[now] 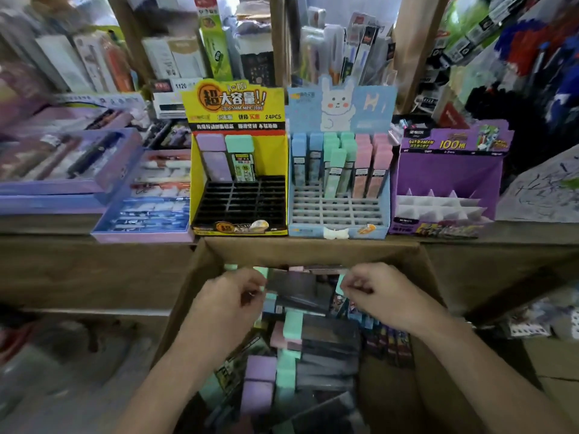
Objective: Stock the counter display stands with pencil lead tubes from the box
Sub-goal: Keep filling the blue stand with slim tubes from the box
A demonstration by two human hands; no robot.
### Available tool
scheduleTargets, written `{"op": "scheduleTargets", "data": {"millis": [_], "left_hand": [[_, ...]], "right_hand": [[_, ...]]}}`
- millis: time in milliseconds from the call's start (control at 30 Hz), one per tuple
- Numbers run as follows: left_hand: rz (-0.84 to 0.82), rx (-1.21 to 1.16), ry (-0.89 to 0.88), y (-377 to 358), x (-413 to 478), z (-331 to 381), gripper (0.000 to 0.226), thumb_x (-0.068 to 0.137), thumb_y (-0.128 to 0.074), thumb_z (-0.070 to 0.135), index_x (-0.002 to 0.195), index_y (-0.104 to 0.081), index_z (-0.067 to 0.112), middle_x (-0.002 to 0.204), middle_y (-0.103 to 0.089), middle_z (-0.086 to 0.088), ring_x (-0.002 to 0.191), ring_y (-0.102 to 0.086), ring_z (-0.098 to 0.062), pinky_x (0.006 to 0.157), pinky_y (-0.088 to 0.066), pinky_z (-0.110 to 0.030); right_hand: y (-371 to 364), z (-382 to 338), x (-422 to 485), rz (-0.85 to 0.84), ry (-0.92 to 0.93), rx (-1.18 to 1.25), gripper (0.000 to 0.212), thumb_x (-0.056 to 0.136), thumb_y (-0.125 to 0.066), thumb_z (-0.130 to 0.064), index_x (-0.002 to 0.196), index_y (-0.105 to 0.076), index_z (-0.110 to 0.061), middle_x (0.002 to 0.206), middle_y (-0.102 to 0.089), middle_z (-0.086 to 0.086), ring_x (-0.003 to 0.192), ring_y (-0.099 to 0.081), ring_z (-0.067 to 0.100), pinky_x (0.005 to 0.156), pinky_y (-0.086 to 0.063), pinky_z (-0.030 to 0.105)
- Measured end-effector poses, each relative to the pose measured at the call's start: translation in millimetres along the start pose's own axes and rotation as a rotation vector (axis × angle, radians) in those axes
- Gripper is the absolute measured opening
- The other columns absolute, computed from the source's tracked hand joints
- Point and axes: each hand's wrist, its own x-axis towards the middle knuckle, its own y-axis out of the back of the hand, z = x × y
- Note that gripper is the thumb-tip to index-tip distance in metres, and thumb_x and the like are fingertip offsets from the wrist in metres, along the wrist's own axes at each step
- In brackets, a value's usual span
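An open cardboard box (313,249) stands below the counter, full of pencil lead tubes (289,364) with mint, purple and pink caps. Both hands are inside it near the far end. My left hand (230,296) is curled around the left end of a dark, mint-capped lead tube (299,289). My right hand (374,291) pinches the tube's right end. On the counter stand three displays: a yellow stand (232,103) holding three tubes at the back, a blue rabbit stand (340,103) about half filled, and a purple stand (448,170) with bare white slots.
Purple trays of pens (147,195) lie on the counter left of the yellow stand. Shelves behind are crowded with packaged stationery (216,36). A scribbled test paper (542,189) sits at the right. The wooden counter front (94,270) flanks the box.
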Motion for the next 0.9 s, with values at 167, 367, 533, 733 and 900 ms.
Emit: {"op": "scheduleTargets", "data": {"millis": [167, 367, 533, 733, 900], "left_hand": [[-0.201, 0.058, 0.192, -1, -24, -27, 0.026, 0.082, -0.07, 0.027, 0.106, -0.07, 0.036, 0.101, -0.073, 0.018, 0.095, -0.067, -0.001, 0.091, -0.056, -0.029], [-0.25, 0.051, 0.255, -4, -27, -24, 0.036, 0.084, -0.069, 0.034, 0.118, -0.062, 0.042, 0.116, -0.066, 0.015, 0.106, -0.062, -0.007, 0.097, -0.053, -0.034], [-0.285, 0.035, 0.284, -5, -29, -19, 0.038, 0.085, -0.071, 0.036, 0.121, -0.059, 0.042, 0.123, -0.064, 0.012, 0.112, -0.061, -0.01, 0.099, -0.052, -0.034], [-0.276, 0.033, 0.29, -4, -30, -16, 0.042, 0.087, -0.07, 0.037, 0.126, -0.055, 0.042, 0.125, -0.064, 0.014, 0.111, -0.06, -0.008, 0.098, -0.052, -0.033], [-0.276, 0.028, 0.272, -5, -30, -16, 0.043, 0.088, -0.069, 0.037, 0.129, -0.054, 0.042, 0.126, -0.063, 0.014, 0.108, -0.058, -0.006, 0.094, -0.051, -0.028]], "right_hand": [[-10, -16, 1, 0.006, 0.041, -0.145, 0.014, 0.099, -0.066, -0.023, 0.111, -0.071, -0.029, 0.11, -0.065, -0.015, 0.105, -0.062, 0.004, 0.094, -0.054, 0.03], [-13, -33, 8, 0.063, 0.16, -0.497, 0.044, 0.101, -0.061, -0.021, 0.144, -0.055, -0.022, 0.142, -0.055, -0.006, 0.133, -0.045, 0.017, 0.114, -0.038, 0.036], [-27, -42, 20, 0.068, 0.08, -0.674, 0.04, 0.1, -0.059, -0.019, 0.14, -0.055, -0.023, 0.134, -0.052, -0.001, 0.125, -0.044, 0.023, 0.109, -0.035, 0.04], [-46, -42, 21, 0.144, 0.056, -0.835, 0.035, 0.095, -0.064, -0.021, 0.13, -0.061, -0.022, 0.124, -0.053, 0.002, 0.118, -0.047, 0.025, 0.106, -0.038, 0.04], [-48, -41, 16, 0.175, 0.078, -0.78, 0.03, 0.094, -0.066, -0.018, 0.123, -0.063, -0.024, 0.121, -0.059, -0.001, 0.117, -0.055, 0.022, 0.104, -0.043, 0.037]]}}
